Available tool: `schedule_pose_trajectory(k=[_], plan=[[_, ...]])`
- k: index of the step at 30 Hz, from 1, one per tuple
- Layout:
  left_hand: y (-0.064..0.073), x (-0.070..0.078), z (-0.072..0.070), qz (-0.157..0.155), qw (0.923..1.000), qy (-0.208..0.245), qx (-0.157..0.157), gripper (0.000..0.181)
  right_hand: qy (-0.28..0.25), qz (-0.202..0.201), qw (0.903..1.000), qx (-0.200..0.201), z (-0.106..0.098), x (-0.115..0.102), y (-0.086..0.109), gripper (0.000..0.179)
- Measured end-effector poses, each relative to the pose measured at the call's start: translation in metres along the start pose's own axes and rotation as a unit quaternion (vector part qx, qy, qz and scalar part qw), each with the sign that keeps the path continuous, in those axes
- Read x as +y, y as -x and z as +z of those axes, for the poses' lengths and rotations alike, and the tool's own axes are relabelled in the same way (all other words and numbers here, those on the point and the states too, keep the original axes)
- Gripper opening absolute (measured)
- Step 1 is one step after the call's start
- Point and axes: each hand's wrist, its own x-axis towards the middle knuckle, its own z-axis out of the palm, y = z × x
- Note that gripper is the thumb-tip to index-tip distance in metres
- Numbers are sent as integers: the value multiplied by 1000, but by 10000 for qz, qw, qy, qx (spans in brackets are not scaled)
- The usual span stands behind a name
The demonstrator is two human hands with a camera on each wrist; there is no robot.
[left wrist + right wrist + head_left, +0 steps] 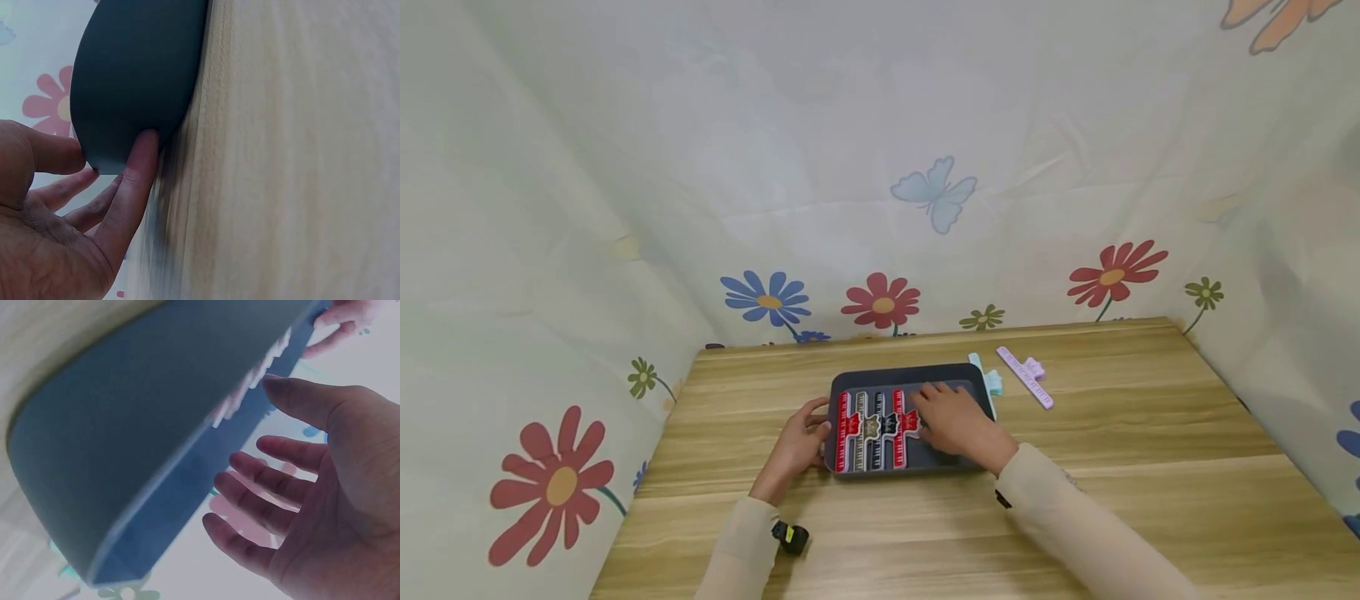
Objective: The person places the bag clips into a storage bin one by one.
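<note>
A dark grey tray lies on the table. Inside, side by side at its left, are long clips with piano-key patterns: a red clip, a beige clip, a black clip and another red clip. My left hand holds the tray's left end, thumb and fingers against its outer wall. Over the tray's right part hovers my right hand, near the second red clip. In the right wrist view its fingers are loosely bent and apart, with nothing visible between them.
Just beyond the tray's right wall lies a light blue clip, partly hidden by the tray. Farther right on the wooden table is a purple clip. A flower-printed curtain surrounds the table's back and sides.
</note>
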Motion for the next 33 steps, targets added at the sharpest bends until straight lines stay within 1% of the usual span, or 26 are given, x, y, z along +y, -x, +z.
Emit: schedule_pose_trajectory(k=[5,9,13,17,22,27,33], plan=[[-1,-1,0,15,10000,-58,4,48,85,-51,9995,290,-7,5,6,56],[0,0,0,-13,10000,-35,-5,49,49,-37,9991,427,-14,10,11,57],[2,3,0,-32,10000,-28,-5,49,-130,34,9984,554,-22,18,16,58],[1,3,-1,-9,10000,-76,-30,49,-182,53,9972,724,-29,27,22,56],[-1,2,-2,1,10000,-68,-53,50,-152,-55,9952,968,-36,38,31,56],[-1,1,-2,19,9999,-116,-46,50,-224,-98,9940,1071,-41,49,37,55],[-1,3,-2,6,9999,-137,-49,50,-214,14,9930,1159,-46,61,42,54]])
